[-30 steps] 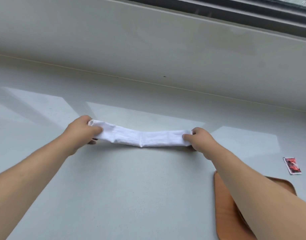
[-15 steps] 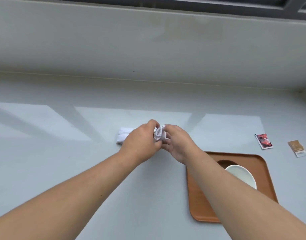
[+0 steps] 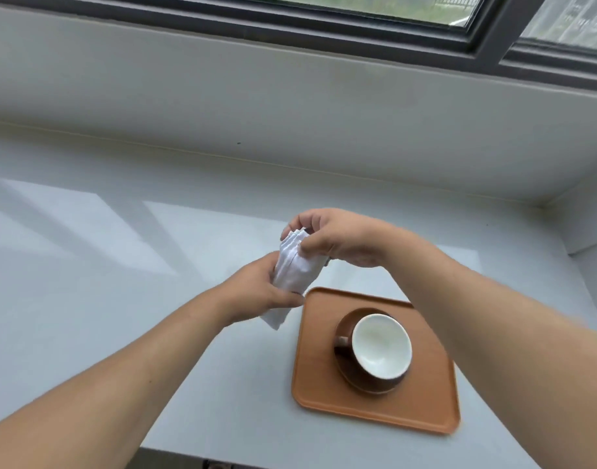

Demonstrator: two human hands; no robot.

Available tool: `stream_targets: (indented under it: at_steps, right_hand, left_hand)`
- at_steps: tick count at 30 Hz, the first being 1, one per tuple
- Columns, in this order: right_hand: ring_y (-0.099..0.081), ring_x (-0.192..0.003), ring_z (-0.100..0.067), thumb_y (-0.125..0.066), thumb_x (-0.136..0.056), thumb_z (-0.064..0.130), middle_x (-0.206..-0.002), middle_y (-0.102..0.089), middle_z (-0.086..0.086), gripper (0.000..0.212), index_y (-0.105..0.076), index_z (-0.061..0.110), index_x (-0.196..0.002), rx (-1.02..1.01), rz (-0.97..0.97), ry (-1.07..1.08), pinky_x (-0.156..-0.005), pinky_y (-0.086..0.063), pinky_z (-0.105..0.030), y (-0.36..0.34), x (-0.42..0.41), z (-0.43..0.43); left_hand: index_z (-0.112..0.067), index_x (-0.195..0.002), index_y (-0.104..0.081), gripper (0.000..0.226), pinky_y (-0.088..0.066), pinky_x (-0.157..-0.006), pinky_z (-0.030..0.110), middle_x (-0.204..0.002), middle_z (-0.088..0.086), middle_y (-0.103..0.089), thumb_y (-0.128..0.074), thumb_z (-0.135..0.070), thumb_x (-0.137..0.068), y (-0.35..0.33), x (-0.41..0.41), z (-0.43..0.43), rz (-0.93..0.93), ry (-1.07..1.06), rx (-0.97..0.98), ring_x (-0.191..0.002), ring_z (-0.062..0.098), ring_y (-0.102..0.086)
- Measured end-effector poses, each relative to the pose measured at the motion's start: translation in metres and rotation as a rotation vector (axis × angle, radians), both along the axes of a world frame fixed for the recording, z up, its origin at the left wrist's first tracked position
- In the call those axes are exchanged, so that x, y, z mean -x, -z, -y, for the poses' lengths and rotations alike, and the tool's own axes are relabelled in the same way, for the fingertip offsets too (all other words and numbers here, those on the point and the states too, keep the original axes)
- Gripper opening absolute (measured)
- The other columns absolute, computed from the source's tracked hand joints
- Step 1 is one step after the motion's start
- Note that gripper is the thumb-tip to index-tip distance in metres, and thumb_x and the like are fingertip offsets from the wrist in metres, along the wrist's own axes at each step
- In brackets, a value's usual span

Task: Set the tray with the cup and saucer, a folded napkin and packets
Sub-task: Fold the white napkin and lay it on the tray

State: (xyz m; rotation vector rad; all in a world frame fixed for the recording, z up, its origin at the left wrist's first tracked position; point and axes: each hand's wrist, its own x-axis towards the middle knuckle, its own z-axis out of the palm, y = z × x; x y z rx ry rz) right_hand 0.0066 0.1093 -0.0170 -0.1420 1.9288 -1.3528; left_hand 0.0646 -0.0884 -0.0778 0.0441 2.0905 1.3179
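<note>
A folded white napkin (image 3: 295,269) is held up in the air by both hands, just left of the tray's far left corner. My left hand (image 3: 256,294) grips its lower part from the left. My right hand (image 3: 337,236) pinches its top end between thumb and fingers. An orange-brown tray (image 3: 429,409) lies on the white counter at the lower right. On it stands a brown cup (image 3: 380,352) with a white inside, on a brown saucer (image 3: 344,321). My right forearm crosses over the tray's right side. No packets show.
The white counter (image 3: 104,299) runs left and ahead to a low white wall (image 3: 290,106) under a dark-framed window (image 3: 486,35). A side wall closes the counter at the far right. The counter's front edge is at the bottom.
The napkin went from a long strip stretched between both hands to a short folded bundle lifted off the counter. The view shifted, so the tray with cup shows fully and the packets are out of sight.
</note>
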Motion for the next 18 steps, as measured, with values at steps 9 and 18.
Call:
stream_targets:
  at_steps: [9, 18]
  right_hand:
    - [-0.064, -0.094, -0.022, -0.062, -0.088, 0.015, -0.110, -0.070, -0.002, 0.033, -0.069, 0.027, -0.117, -0.674, -0.372, -0.144, -0.074, -0.049, -0.028, 0.057, -0.017, -0.043]
    - [-0.061, -0.098, -0.027, -0.058, -0.093, 0.022, -0.107, -0.069, -0.008, 0.020, -0.063, 0.014, -0.112, -0.746, -0.531, -0.135, -0.073, -0.045, -0.033, 0.131, -0.051, -0.025]
  left_hand:
    - [-0.009, -0.100, -0.074, 0.028, -0.063, -0.077, 0.046, -0.097, 0.015, -0.079, -0.077, -0.034, -0.088, 0.054, -0.083, -0.038, 0.214, -0.099, 0.132, -0.086, 0.031, -0.076]
    - [-0.018, -0.078, -0.058, 0.048, -0.055, -0.075, 0.038, -0.086, 0.003, -0.074, -0.048, -0.061, -0.096, 0.087, -0.106, -0.053, 0.137, 0.269, 0.586, -0.084, 0.024, -0.069]
